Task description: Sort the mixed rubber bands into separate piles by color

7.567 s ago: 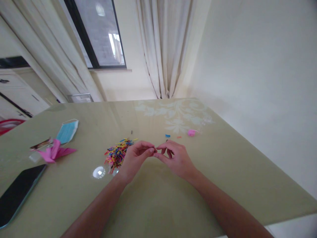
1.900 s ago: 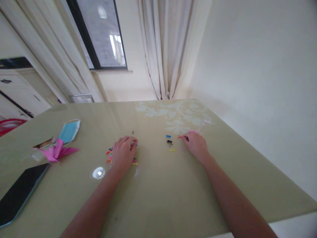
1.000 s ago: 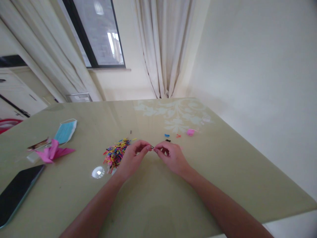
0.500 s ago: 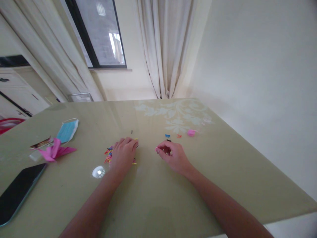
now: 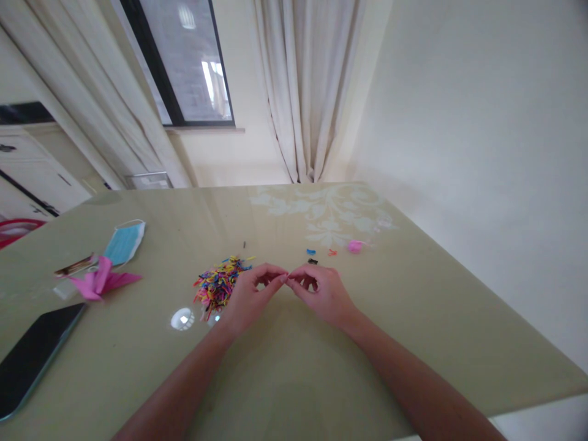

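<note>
My left hand [image 5: 257, 294] and my right hand [image 5: 324, 294] meet fingertip to fingertip above the table, both closed in a pinch. A tiny pink bit, which looks like a rubber band [image 5: 287, 277], shows where the fingertips touch; most of it is hidden. Just left of my left hand lies a heap of small, many-coloured rubber bands [image 5: 218, 285], partly covered by that hand. Beyond my right hand are small separate groups of bands: black [image 5: 313, 261], blue [image 5: 311, 252], orange-red [image 5: 332, 252] and a larger pink clump [image 5: 355, 246].
On the left of the table [image 5: 285, 386] lie a dark-screened phone [image 5: 39, 352], a pink folded paper bird [image 5: 103, 280], a blue face mask [image 5: 125, 242] and a thin brown item [image 5: 76, 265]. A round, shiny clear object or reflection [image 5: 182, 318] is near the heap. A wall stands on the right.
My left hand has left the heap, moving right to meet my right hand's fingertips in a pinch. The heap is now largely uncovered. My right hand has barely moved.
</note>
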Demonstrator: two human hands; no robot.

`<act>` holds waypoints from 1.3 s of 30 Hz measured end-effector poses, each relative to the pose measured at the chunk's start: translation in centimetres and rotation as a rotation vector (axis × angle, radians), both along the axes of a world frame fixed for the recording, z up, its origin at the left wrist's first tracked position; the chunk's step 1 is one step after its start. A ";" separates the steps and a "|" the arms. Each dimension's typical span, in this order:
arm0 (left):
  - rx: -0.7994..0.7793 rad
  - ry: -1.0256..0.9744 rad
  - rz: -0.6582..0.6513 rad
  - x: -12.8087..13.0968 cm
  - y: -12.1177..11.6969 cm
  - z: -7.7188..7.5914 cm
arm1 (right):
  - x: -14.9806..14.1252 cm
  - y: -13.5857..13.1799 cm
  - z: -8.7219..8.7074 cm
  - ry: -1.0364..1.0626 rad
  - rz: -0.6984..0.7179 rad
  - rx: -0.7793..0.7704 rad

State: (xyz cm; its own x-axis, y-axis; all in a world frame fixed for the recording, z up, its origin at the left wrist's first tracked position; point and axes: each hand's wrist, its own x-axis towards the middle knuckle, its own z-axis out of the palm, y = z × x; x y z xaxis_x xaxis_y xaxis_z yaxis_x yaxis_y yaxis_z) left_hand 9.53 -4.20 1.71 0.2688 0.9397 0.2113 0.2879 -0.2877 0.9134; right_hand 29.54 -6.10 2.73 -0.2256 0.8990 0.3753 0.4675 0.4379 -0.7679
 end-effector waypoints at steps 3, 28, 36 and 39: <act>-0.045 -0.081 0.004 0.1 0.0 0.0 | -0.1 -0.1 0.0 0.003 -0.003 0.031; 0.242 1.077 0.266 -3.2 1.5 -0.1 | 7.5 0.8 5.3 0.310 0.203 -0.213; 0.318 0.991 0.314 -3.3 1.7 -0.2 | 11.7 3.4 2.9 -0.375 -0.094 -0.278; 0.341 0.869 0.346 -3.3 1.8 -0.2 | 11.9 4.0 2.0 -0.410 -0.109 -0.309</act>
State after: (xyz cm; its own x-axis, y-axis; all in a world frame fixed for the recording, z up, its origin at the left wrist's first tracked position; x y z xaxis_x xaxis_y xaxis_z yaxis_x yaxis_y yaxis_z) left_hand 6.21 -2.36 1.51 0.1811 0.9212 0.3443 0.9352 -0.2696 0.2295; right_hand 41.45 -2.15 4.72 -0.1972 0.9803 -0.0107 0.7867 0.1518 -0.5984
